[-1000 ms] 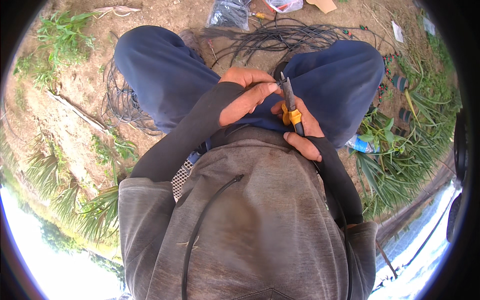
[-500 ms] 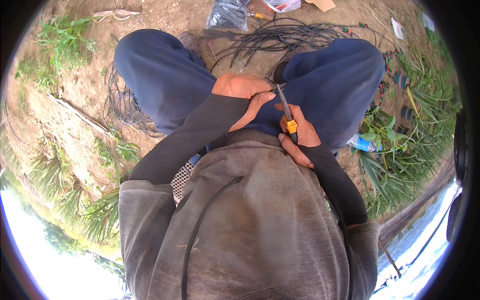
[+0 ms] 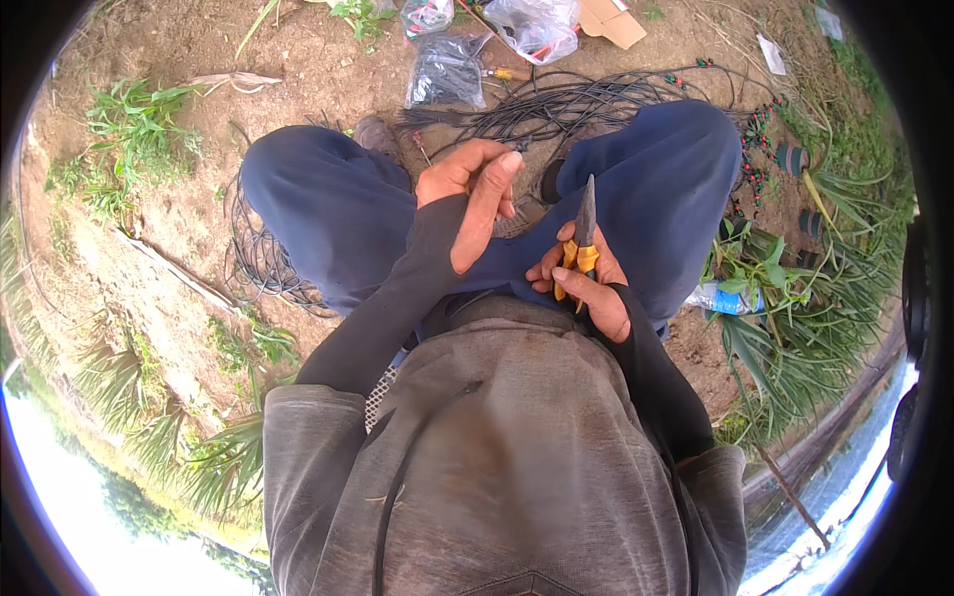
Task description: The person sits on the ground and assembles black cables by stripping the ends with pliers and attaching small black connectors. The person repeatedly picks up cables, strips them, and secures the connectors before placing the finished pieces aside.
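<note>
My left hand [image 3: 475, 194] is raised between my knees, its fingers curled and the thumb pressed to the forefinger. Whatever it pinches, if anything, is too small or hidden to name. To the right and a little closer to my waist, my right hand [image 3: 602, 290] is wrapped around a pair of long-nose pliers [image 3: 586, 223] with yellow and dark handles. Their dark jaws point away from me and look closed. A gap separates the plier tips from my left hand.
Beyond my knees lies a tangle of black cable [image 3: 556, 99], with a clear bag of dark pieces [image 3: 447, 72], a white plastic bag [image 3: 537, 25] and cardboard [image 3: 611, 22]. Coiled wire [image 3: 260, 248] lies left. Right are red-green pieces [image 3: 760, 129], a bottle [image 3: 723, 298] and leafy plants [image 3: 785, 328].
My hands have come apart: the left moved slightly up and left, away from the plier tips. The right drew the pliers back toward my waist and turned them more upright.
</note>
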Available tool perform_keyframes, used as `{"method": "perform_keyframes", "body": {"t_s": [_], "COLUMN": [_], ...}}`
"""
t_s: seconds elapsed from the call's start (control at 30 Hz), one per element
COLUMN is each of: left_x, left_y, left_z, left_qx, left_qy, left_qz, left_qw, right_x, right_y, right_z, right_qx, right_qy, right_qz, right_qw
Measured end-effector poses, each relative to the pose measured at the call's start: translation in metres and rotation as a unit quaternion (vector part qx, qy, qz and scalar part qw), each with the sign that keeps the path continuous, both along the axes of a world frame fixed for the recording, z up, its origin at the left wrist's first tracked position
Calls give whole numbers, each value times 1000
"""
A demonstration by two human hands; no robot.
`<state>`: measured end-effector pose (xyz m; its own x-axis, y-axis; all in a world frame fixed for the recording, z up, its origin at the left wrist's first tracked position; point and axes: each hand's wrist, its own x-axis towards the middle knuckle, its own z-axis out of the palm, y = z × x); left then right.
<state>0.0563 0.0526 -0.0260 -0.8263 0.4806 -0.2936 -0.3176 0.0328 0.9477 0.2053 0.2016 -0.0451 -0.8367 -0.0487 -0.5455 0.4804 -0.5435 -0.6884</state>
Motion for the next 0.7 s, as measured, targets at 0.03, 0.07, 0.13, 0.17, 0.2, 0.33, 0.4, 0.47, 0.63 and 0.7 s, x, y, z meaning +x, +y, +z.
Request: {"method": "perform_keyframes", "body": {"t_s": [0.03, 0.07, 0.13, 0.17, 0.2, 0.33, 0.4, 0.47, 0.63, 0.7], "left_x": [-2, -3, 2, 7, 12, 12, 2, -6, -49, -67], "left_y": [2, 4, 7, 7, 6, -36, -77, -126, -290, -357], "left_z": [6, 12, 24, 30, 36, 49, 52, 54, 57, 52], "left_qx": [54, 117, 208, 229, 250, 194, 149, 105, 49, 50], "left_qy": [-31, -57, -97, -111, -132, -155, -155, -120, 23, 5], "left_qz": [51, 103, 152, 139, 127, 118, 150, 207, 407, 440], "left_qw": [997, 986, 961, 957, 951, 961, 965, 965, 912, 896], "right_x": [-2, -6, -14, -22, -30, -64, -81, -91, -108, -113], "right_y": [1, 3, -2, -7, -9, 2, 23, 53, 121, 133], "right_z": [0, -1, -2, -5, -7, -20, -27, -32, -52, -58], "right_qx": [17, -55, -187, -229, -256, -332, -278, -257, -147, -160], "right_qy": [15, 20, -10, -4, 21, 82, 122, 124, 108, 105], "right_qz": [13, -3, -39, -56, -91, -221, -273, -318, -371, -383], "right_qw": [1000, 998, 982, 972, 962, 913, 913, 904, 910, 904]}}
